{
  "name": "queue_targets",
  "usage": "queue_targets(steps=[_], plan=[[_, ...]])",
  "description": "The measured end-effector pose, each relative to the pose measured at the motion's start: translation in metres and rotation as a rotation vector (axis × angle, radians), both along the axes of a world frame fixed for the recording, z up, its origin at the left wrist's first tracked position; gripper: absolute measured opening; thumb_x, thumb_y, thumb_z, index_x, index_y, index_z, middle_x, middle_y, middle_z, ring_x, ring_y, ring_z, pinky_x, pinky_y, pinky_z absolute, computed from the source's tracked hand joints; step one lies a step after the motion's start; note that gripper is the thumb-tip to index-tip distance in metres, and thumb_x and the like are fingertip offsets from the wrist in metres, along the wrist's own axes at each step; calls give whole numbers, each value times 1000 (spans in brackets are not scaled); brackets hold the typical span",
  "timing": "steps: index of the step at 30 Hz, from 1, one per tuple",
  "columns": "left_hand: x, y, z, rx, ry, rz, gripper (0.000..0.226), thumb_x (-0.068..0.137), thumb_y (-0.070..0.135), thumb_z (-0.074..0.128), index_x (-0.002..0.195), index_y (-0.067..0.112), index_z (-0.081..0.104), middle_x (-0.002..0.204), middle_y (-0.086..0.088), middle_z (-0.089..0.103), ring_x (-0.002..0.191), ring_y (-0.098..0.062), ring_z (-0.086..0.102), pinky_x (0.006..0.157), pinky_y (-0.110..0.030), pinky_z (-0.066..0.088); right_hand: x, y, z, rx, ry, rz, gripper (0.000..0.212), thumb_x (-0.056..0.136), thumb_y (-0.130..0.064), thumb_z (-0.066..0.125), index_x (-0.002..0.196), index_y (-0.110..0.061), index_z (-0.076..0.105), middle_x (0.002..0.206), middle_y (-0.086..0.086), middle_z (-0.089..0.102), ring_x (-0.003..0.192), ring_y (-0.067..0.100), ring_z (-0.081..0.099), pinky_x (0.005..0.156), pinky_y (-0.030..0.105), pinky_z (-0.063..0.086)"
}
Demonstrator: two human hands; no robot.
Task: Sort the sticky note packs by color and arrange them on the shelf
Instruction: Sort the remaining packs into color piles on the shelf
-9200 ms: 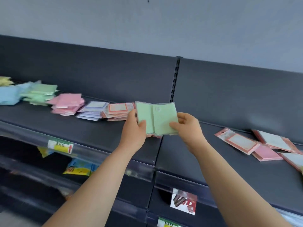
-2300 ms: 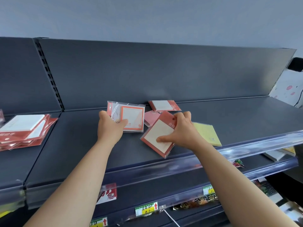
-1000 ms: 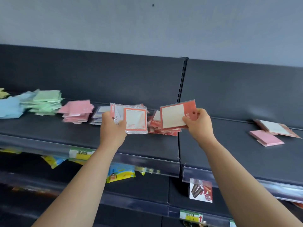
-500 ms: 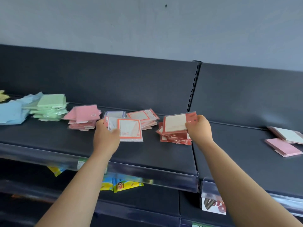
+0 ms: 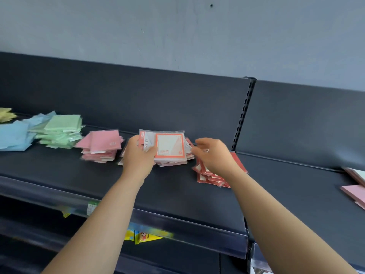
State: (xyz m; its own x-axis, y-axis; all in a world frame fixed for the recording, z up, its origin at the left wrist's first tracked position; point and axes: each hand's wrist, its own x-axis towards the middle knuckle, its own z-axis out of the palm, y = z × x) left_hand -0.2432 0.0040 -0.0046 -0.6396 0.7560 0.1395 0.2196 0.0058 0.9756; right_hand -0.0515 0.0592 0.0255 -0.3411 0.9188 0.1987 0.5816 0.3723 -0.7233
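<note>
Grips an orange-bordered sticky note pack (image 5: 169,144) in the left hand (image 5: 138,157), thumb pressed across its clear-wrapped left edge and the other fingers curled behind it. Holds that pack tilted up toward the camera, right over a stack of like packs (image 5: 173,162) near the middle of the dark shelf (image 5: 177,192) — touching the stack or just above it, cannot tell which. Carries nothing in the right hand (image 5: 215,155): fingers loosely bent and a little apart, tips close by the held pack's right edge, contact unclear. Under that hand, a fanned stack of red packs (image 5: 212,177) flat on the shelf, just left of the slotted upright (image 5: 242,117). Further left along the same shelf, in a row: a pink stack (image 5: 100,147), a green stack (image 5: 61,129), a blue stack (image 5: 12,135), and at the very edge a few yellow packs (image 5: 6,115). On the right section, well apart from that row, a pink pack (image 5: 354,194) and behind it a red-framed white pack (image 5: 355,175), both cut by the frame edge. Below, on the lower shelf, bright yellow packaged goods (image 5: 146,236) — blurred, print unreadable. In the front rail, a green-and-white price label (image 5: 92,207). Behind all, a grey wall (image 5: 177,26).
</note>
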Motion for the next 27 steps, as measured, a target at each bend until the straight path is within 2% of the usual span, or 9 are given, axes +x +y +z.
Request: queue_targets(steps=[3, 6, 9, 11, 14, 19, 21, 23, 27], plan=[[-5, 11, 11, -11, -18, -31, 39, 86, 16, 62, 123, 26, 52, 110, 2, 65, 97, -28, 67, 68, -43, 58, -24, 8, 1, -54, -27, 29, 44, 91, -36, 60, 129, -14, 59, 120, -1, 66, 108, 17, 61, 94, 33, 49], [-10, 21, 16, -79, 69, -75, 31, 89, 18, 56, 117, 28, 52, 105, 0, 66, 97, -38, 66, 63, -44, 55, -37, 18, 1, -54, -28, 13, 29, 90, -32, 61, 111, -15, 68, 103, -1, 72, 97, 19, 65, 90, 40, 52], [-15, 31, 16, -140, 263, -110, 27, 87, 20, 55, 114, 25, 54, 107, 0, 63, 95, -30, 64, 74, -44, 57, -45, 28, -2, -48, -71, -58, 22, 88, -30, 60, 99, -14, 70, 91, 0, 72, 89, 23, 65, 85, 41, 52], [-19, 38, 14, -180, 412, -114, 30, 87, 21, 58, 116, 20, 55, 113, -3, 61, 94, -23, 60, 72, -34, 50, -50, 35, -5, -36, -156, -116, 21, 88, -30, 57, 90, -11, 67, 82, 1, 68, 83, 25, 62, 84, 39, 49], [-22, 47, 11, -287, 509, -126, 35, 89, 23, 62, 121, 12, 55, 117, -10, 52, 91, -22, 54, 72, -28, 39, -56, 41, -8, 7, -357, -192, 27, 90, -30, 52, 70, -12, 49, 67, 1, 51, 74, 27, 52, 83, 35, 36], [-26, 55, 1, -417, 655, -144, 35, 91, 30, 61, 115, 6, 55, 120, -15, 51, 114, -31, 48, 88, -34, 40, -61, 46, -16, 138, -572, -228, 25, 89, -36, 53, 93, -13, 63, 97, 5, 65, 103, 28, 50, 88, 34, 31], [-27, 54, 0, -442, 803, -134, 34, 93, 36, 57, 112, 8, 57, 123, -14, 53, 115, -31, 46, 91, -36, 39, -59, 44, -17, 195, -552, -214, 25, 91, -33, 52, 97, -13, 65, 98, 5, 64, 104, 29, 51, 84, 33, 31], [-24, 51, 3, -410, 909, -119, 39, 96, 37, 51, 125, 11, 55, 131, -10, 51, 118, -31, 43, 95, -37, 38, -53, 41, -16, 224, -492, -209, 26, 93, -31, 52, 101, -10, 66, 102, 7, 63, 103, 30, 54, 83, 32, 37], [-5, 46, 12, -241, 926, -164, 36, 97, 29, 47, 128, 12, 57, 129, -7, 57, 116, -31, 48, 93, -38, 40, -28, 28, -10, 275, -420, -268, 33, 94, -26, 52, 112, -1, 64, 116, 11, 64, 109, 31, 56, 94, 38, 43]])
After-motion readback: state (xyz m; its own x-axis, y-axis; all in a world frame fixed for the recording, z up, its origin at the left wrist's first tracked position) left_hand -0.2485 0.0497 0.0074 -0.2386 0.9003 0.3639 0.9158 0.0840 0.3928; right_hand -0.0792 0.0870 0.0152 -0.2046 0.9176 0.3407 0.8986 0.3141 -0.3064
